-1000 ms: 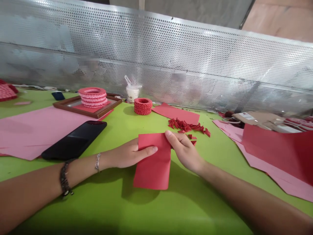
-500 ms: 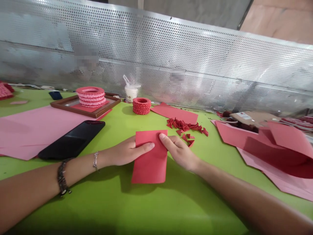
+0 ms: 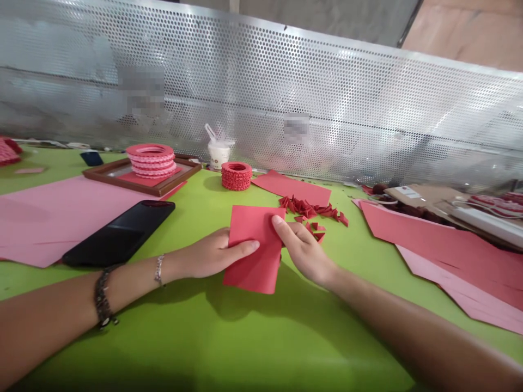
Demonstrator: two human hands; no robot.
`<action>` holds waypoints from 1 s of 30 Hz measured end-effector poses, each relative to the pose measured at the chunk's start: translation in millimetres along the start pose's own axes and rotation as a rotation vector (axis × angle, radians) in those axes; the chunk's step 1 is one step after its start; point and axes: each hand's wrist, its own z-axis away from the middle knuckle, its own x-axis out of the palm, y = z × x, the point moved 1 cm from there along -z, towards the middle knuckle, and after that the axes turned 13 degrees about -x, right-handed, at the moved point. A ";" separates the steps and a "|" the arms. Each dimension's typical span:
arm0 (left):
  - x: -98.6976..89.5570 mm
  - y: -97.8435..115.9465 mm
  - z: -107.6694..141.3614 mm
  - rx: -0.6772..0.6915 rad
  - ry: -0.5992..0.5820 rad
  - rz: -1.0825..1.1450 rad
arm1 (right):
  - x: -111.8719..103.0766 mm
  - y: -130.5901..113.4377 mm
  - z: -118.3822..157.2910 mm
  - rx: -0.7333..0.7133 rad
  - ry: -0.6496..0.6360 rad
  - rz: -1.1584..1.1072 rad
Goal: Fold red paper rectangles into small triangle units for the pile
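Observation:
A red paper rectangle (image 3: pixel 254 272) is held up over the green table between both hands. My left hand (image 3: pixel 212 252) grips its left edge, thumb lying across the front and fingers hidden behind. On the upper right edge, my right hand (image 3: pixel 304 250) pinches the paper with the thumb in front. Just beyond the right hand lies a pile of small folded red paper triangles (image 3: pixel 310 208). Behind them rests a flat red sheet (image 3: pixel 292 187). To its left stands a stack of red rings (image 3: pixel 236 176).
At left are a black phone (image 3: pixel 122 231), pink sheets (image 3: pixel 61 212) and a brown frame (image 3: pixel 159 188) bearing pink rings (image 3: pixel 151 160). A white cup (image 3: pixel 219 154) stands near the perforated metal panel (image 3: pixel 261 81). Red sheets (image 3: pixel 441 247) lie at right.
The held paper has moved slightly up and tilted, with its lower edge higher. At the right, the curled red sheet now lies flat, exposing a white object behind it.

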 end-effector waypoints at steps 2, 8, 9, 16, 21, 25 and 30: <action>-0.3 -0.1 -1.4 0.017 0.064 0.023 | 0.3 0.4 0.8 0.006 -0.026 -0.005; 1.0 0.5 -2.1 0.064 0.119 0.034 | 1.0 2.1 0.0 -0.026 -0.012 0.041; 1.1 0.6 -1.7 0.069 0.121 0.033 | 0.7 2.0 -0.2 -0.035 -0.015 0.050; -0.9 -1.4 -2.2 0.040 0.149 0.059 | -1.6 3.2 1.0 -0.007 -0.081 0.042; -2.0 -3.6 -2.9 0.051 0.184 0.059 | -1.3 4.0 0.3 -0.012 -0.110 0.048; -2.6 -3.0 -2.0 0.033 0.197 0.046 | -1.2 2.5 -0.5 -0.028 -0.137 0.031; -2.4 -1.3 -2.9 0.052 0.237 0.047 | -1.9 3.0 0.6 -0.023 -0.165 0.055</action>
